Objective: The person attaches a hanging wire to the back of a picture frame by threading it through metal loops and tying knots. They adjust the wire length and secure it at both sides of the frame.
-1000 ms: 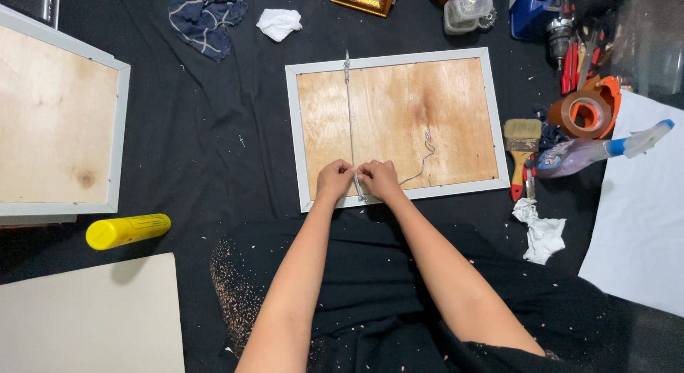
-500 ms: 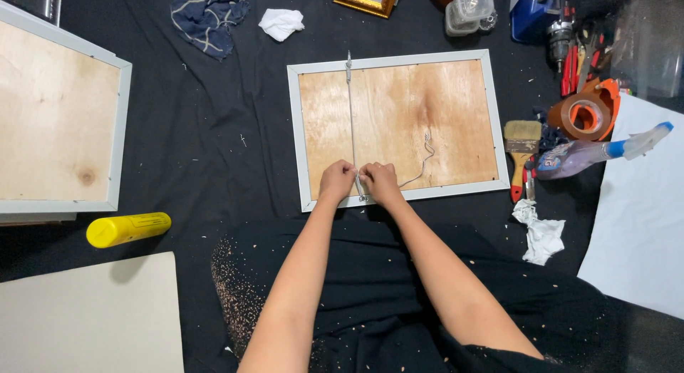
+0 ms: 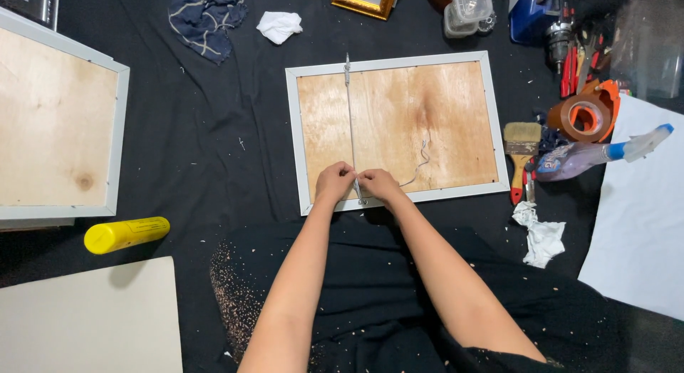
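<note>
A white picture frame (image 3: 395,199) lies face down on black cloth, its plywood backing (image 3: 399,116) showing. A thin wire (image 3: 350,116) runs taut across the backing from the frame's far edge to its near edge. My left hand (image 3: 333,182) and my right hand (image 3: 379,184) meet at the near end of the wire and pinch it by the frame's lower edge. A loose curl of wire (image 3: 420,163) lies on the wood just right of my right hand.
A second backed frame (image 3: 57,123) lies at the left, with a yellow tube (image 3: 126,234) and a pale board (image 3: 89,319) below it. At the right sit a tape roll (image 3: 586,116), brush (image 3: 521,141), spray bottle (image 3: 598,153), crumpled tissue (image 3: 540,234) and white sheet (image 3: 645,216).
</note>
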